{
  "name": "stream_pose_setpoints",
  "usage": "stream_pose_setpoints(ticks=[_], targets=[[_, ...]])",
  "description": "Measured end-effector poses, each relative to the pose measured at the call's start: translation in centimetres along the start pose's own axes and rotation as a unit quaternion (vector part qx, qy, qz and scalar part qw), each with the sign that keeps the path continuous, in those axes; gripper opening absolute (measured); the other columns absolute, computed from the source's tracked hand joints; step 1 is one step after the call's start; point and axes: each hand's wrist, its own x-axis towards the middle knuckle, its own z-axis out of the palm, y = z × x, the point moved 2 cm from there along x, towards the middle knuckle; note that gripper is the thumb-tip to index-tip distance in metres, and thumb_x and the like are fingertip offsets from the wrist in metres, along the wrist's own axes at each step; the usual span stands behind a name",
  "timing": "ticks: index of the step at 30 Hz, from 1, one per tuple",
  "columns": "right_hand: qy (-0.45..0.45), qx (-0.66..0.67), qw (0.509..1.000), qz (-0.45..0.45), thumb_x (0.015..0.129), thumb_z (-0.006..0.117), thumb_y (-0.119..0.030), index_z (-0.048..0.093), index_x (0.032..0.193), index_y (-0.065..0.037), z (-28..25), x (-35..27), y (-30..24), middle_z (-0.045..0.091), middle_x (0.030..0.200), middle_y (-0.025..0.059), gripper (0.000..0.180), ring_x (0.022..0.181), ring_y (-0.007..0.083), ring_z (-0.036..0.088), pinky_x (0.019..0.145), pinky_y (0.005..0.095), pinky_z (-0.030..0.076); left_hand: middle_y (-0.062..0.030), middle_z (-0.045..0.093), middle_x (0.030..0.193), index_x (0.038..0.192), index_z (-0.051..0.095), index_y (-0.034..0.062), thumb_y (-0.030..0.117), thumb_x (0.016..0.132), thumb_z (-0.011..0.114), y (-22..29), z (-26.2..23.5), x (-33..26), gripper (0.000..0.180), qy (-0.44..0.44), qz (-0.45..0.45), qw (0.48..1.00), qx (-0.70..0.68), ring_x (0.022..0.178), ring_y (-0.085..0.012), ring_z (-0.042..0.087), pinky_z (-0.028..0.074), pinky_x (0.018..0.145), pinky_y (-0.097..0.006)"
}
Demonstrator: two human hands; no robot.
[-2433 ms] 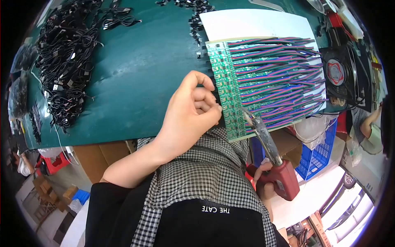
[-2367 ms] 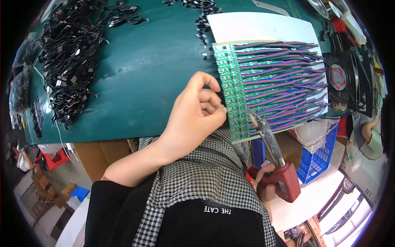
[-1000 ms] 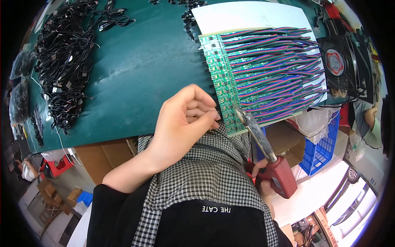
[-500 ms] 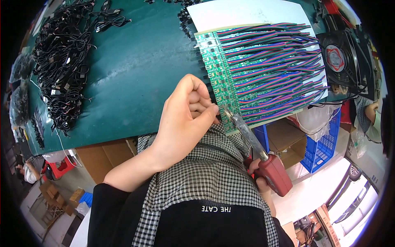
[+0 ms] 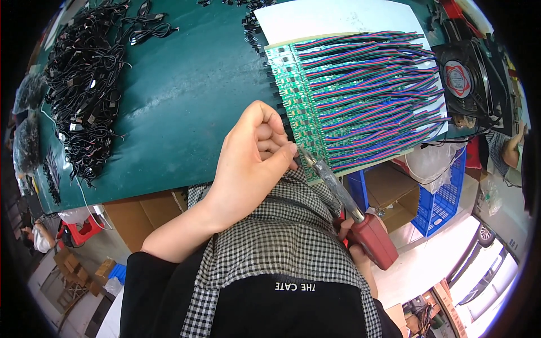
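Green desk | left grip curled, hold unclear, beside boards | right grip round soldering iron | likely soldering; next needs steadiness

Open tabletop separates left hand from the obstructing cable heap.

Green table — cable heap left, white sheet right, small black parts between

One head-level fisheye view — downward, close over the green workbench.
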Motion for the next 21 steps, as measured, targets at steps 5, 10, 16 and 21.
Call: stream_pose_setpoints(ticks=[5,10,16,21], targets=[[-0.042,-0.029,0.999,-0.008,0.069,0.068,-0.05,0.052,0.111,0.002,-0.6,0.1,-0.3,0.062,0.082,0.0112,0.068,0.067,0.0292,0.062,0.063,0.0355,0.049,-0.005,0.053,0.08,0.09,0.038,0.0043,-0.007,0.081,0.054,0.1,0.1,-0.1,0.022,-0.006,-0.002,1.0,-0.005,0.069,-0.0125,0.06,0.051,0.061,-0.022],[0.003,0.034,0.999,0.022,0.07,0.068,-0.049,0.051,0.113,0.002,-0.1,-1.2,0.9,0.062,0.085,0.0121,0.069,0.071,0.0286,0.062,0.066,0.036,0.049,-0.005,0.053,0.08,0.09,0.038,0.0042,-0.007,0.082,0.054,0.1,0.2,-0.1,0.022,-0.003,0.001,1.0,-0.003,0.069,-0.0124,0.06,0.051,0.061,-0.022],[0.005,0.071,0.997,0.034,0.069,0.069,-0.053,0.053,0.11,0.002,0.2,-1.1,1.1,0.062,0.083,0.0111,0.071,0.072,0.0268,0.062,0.067,0.0354,0.049,-0.0045,0.053,0.079,0.09,0.037,0.0045,-0.007,0.082,0.054,0.0,0.2,0.0,0.022,-0.003,0.003,1.0,-0.005,0.069,-0.012,0.06,0.051,0.061,-0.021],[-0.015,0.075,0.995,0.06,0.067,0.071,-0.054,0.054,0.109,0.003,0.0,-0.1,0.2,0.062,0.084,0.0109,0.072,0.072,0.0271,0.062,0.066,0.0344,0.049,-0.0041,0.052,0.079,0.09,0.037,0.0047,-0.007,0.082,0.054,0.0,0.3,0.0,0.022,0.002,-0.004,1.0,-0.005,0.069,-0.0119,0.06,0.051,0.061,-0.021]])
